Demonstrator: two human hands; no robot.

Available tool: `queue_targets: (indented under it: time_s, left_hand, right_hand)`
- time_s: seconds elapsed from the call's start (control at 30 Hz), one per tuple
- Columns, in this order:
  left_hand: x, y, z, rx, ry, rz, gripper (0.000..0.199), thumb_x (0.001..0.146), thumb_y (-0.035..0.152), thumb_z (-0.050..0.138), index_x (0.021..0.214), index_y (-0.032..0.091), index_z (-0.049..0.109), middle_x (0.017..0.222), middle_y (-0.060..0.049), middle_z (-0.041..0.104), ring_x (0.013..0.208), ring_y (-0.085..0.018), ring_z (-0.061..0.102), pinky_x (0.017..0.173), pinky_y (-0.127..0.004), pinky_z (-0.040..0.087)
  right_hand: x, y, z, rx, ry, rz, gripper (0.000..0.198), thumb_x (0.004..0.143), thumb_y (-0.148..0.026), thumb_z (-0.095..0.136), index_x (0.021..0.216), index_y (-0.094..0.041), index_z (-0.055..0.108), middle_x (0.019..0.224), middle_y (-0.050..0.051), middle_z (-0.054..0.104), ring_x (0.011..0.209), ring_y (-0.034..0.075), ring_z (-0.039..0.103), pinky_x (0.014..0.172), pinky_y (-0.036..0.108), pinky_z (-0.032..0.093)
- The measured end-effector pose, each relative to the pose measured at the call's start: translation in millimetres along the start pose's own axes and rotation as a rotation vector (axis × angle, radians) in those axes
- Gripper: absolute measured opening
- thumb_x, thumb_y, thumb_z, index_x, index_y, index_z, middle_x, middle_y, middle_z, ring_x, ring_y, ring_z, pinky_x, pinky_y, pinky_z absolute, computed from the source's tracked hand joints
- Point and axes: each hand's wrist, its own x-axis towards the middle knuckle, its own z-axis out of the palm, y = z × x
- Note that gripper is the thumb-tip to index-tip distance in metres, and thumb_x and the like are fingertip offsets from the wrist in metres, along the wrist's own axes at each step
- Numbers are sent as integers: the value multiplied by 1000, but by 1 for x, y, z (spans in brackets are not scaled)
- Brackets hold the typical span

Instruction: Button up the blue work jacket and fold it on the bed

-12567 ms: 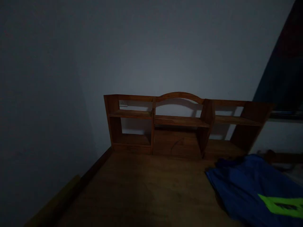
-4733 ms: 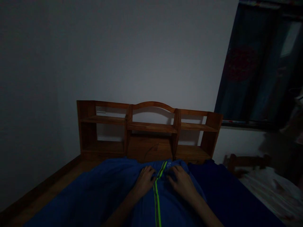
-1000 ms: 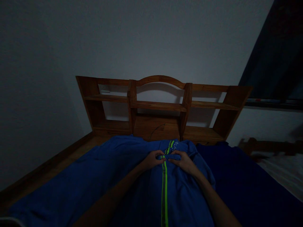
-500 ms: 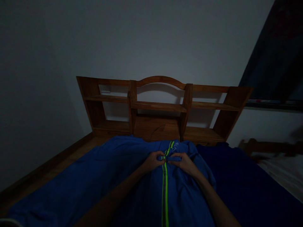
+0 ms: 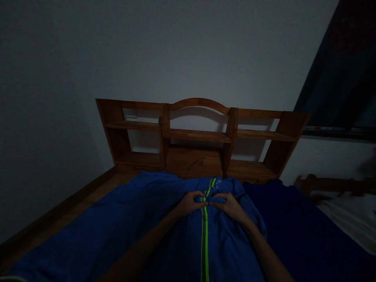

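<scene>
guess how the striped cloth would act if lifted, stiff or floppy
Probably floppy: the striped cloth lies in soft creases and bunches where the left hand and right hand pinch it. It looks unlikely to roll or tip, being spread low and wide. Weight is hard to judge.

Garment on bed board; left hand at nine, right hand at three o'clock of its strip; second cloth, three; headboard behind, twelve.
</scene>
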Motion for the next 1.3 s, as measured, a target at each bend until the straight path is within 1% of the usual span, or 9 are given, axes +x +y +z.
queue_targets:
  time_s: [0.2,0.33,0.47,0.63,0.77,0.83,0.9,1.1,1.3]
  left_hand:
    - [-2,8,6,72,62,19,22,76,33,61,89,16,64,88,-2,66,85,-18,60,78,-26,44]
    - [-4,8,9,193,157,45,15,74,28,62,87,19,63,89,-2,66,86,-18,59,79,-27,44]
    - [-7,11,8,277,192,95,15,74,28,62,88,23,60,91,-2,63,89,-19,58,80,-28,43]
    - [-11,13,4,283,190,78,18,75,30,62,92,25,59,94,-2,62,92,-18,57,82,-28,42]
    - [-13,16,1,316,195,65,17,76,33,61,92,26,59,96,-2,61,95,-19,56,84,-30,41]
    - [-14,20,-1,368,221,64,14,77,35,60,89,26,58,94,-2,60,94,-20,55,83,-30,40]
    - [-13,25,-4,441,264,58,13,80,37,57,86,26,58,90,-3,60,91,-20,55,82,-31,39]
    - [-3,24,-27,646,388,7,23,87,39,43,77,21,55,81,-6,58,79,-19,54,71,-29,37]
    - [1,-4,-51,675,434,-199,33,91,42,33,77,20,54,70,-1,61,64,-14,56,61,-24,32]
  right_hand:
    - [0,3,1,-1,10,55,33,75,-47,61,88,-18,70,86,2,68,82,19,62,74,28,48]
    - [0,6,3,-5,54,114,34,71,-50,63,82,-19,70,80,1,67,77,18,61,71,28,48]
    - [2,8,3,34,54,151,32,70,-50,64,80,-20,70,80,1,66,77,19,61,70,29,49]
    - [4,5,4,31,53,223,33,69,-50,64,80,-21,70,82,2,67,80,22,62,73,32,50]
    - [1,9,7,-39,190,281,35,64,-50,67,86,-23,71,92,5,68,92,28,61,81,38,50]
    - [0,14,9,-83,274,298,37,62,-49,68,89,-24,70,97,6,68,98,29,59,85,40,49]
    - [0,19,11,-116,302,304,37,61,-48,69,89,-24,70,100,6,67,101,30,58,89,41,47]
    - [4,22,16,-197,289,271,37,67,-48,63,94,-22,70,105,8,66,105,31,57,95,42,42]
    - [7,9,20,-463,113,220,41,83,-44,43,107,-19,65,108,7,66,102,24,60,92,32,43]
